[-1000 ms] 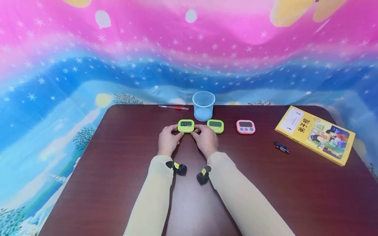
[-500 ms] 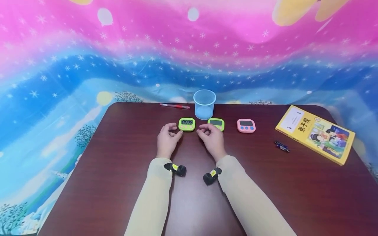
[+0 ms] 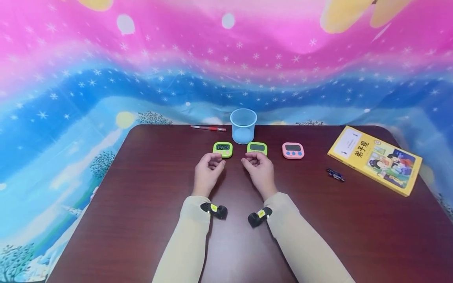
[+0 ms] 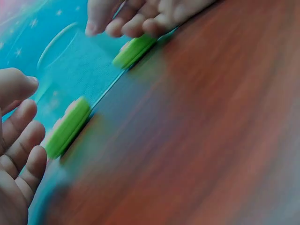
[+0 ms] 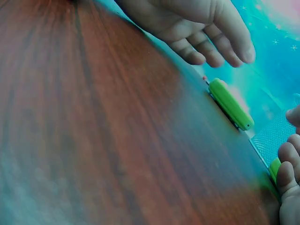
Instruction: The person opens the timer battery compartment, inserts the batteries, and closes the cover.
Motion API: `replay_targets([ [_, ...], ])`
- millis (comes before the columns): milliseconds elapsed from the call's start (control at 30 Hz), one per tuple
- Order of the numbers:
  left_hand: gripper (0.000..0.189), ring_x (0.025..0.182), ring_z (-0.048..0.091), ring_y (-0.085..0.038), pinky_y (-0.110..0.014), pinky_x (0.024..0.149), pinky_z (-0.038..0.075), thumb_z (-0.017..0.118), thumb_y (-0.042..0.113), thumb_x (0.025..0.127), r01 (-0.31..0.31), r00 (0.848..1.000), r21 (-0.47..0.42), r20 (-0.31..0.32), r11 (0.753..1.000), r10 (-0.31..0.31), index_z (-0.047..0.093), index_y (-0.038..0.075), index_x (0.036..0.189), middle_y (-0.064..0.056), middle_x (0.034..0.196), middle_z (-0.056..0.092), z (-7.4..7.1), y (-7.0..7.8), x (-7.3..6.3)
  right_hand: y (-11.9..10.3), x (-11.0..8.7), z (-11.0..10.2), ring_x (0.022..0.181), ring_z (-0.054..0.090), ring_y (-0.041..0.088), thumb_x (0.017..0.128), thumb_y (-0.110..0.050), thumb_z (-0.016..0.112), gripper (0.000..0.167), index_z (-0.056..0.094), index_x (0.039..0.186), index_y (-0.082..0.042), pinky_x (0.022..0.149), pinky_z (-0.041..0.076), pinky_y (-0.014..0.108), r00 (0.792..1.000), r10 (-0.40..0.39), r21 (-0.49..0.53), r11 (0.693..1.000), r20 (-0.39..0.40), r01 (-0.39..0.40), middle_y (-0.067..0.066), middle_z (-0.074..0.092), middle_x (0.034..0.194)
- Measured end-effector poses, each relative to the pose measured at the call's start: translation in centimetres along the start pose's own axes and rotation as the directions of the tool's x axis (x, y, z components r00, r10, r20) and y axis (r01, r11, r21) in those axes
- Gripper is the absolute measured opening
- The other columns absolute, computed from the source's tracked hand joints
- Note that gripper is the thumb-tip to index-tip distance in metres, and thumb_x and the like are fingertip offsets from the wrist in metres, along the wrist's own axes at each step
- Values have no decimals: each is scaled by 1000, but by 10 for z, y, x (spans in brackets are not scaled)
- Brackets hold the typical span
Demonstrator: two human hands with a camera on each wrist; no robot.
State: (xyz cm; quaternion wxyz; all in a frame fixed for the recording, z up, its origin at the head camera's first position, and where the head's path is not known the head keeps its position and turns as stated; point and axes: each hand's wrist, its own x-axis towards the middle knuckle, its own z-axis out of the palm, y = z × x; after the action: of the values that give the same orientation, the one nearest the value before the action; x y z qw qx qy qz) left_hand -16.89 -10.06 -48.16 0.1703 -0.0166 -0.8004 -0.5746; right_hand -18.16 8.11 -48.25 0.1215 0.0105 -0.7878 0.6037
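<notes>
A green digital timer (image 3: 222, 148) lies on the table with 0006 on its display. My left hand (image 3: 207, 175) hovers just in front of it, fingers loosely bent and holding nothing. Beside it lies a second green timer (image 3: 257, 147) with a blank display. Its near edge is partly covered by my right hand (image 3: 261, 173), which is relaxed too and grips nothing. In the left wrist view, space shows between the fingers (image 4: 33, 136) and the nearer green timer (image 4: 69, 129). Farther right lies a pink timer (image 3: 293, 151) with blue buttons.
Behind the timers stands a light blue mesh cup (image 3: 243, 131), with a red pen (image 3: 208, 128) to its left. On the right are a yellow book (image 3: 375, 159) and a small dark object (image 3: 335, 175). A patterned cloth (image 3: 226, 70) hangs behind the brown table (image 3: 148, 220).
Both hands have let go of the left green timer, moved apart and drawn back toward the body. Its display has gone from 0005 to 0006.
</notes>
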Motion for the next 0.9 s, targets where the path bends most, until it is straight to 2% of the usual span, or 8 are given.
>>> replay_targets([
  [167,29,89,68,-20,-30,80,59,78,7,86,-30,999,-58,18,998,31,69,1,113,-9,105,70,17,9,-6,1,1,0,84,63,20,88,-12,78,25,72,110,-3,72,54,17,999,-32,37,999,4,32,9,70,96],
  [300,33,97,68,-20,-33,88,59,78,10,88,-16,998,-60,57,998,19,67,4,118,-9,111,70,31,15,-6,0,2,-2,83,63,22,88,-7,77,26,71,111,2,71,53,16,999,-30,89,996,-20,31,12,70,96],
  [367,34,100,68,-19,-31,90,58,77,13,89,10,997,-59,77,998,-6,66,5,120,-9,114,69,36,18,-5,-1,3,-4,83,63,23,87,-5,76,26,71,111,3,70,53,15,999,-35,99,994,-22,37,14,70,96],
  [533,34,104,68,-18,-29,92,57,76,13,90,57,994,-74,93,996,-50,66,10,122,-8,117,70,49,23,-3,-3,7,-15,89,64,22,86,-7,77,26,72,111,-1,77,54,24,997,-77,2,997,-30,77,11,67,103],
  [700,38,115,65,-22,-34,97,55,74,8,90,32,995,-139,98,990,-19,64,6,126,-11,125,68,64,25,-4,1,13,-28,101,60,28,86,-8,78,30,71,114,-1,88,55,41,991,-110,-92,991,-79,102,12,62,111],
  [800,43,126,58,-21,-36,104,51,74,7,90,29,993,-146,120,989,-11,62,2,131,-11,138,61,72,25,-2,5,18,-33,108,58,28,86,-9,78,36,68,120,-2,95,53,42,992,-86,-124,989,-88,75,12,60,119],
  [900,48,136,50,-20,-38,109,47,75,9,90,20,989,-80,148,997,-8,60,3,135,-9,148,52,79,25,1,9,24,-35,116,56,28,88,-13,77,46,62,131,-3,101,51,41,998,-30,-138,990,-57,22,14,58,128],
])
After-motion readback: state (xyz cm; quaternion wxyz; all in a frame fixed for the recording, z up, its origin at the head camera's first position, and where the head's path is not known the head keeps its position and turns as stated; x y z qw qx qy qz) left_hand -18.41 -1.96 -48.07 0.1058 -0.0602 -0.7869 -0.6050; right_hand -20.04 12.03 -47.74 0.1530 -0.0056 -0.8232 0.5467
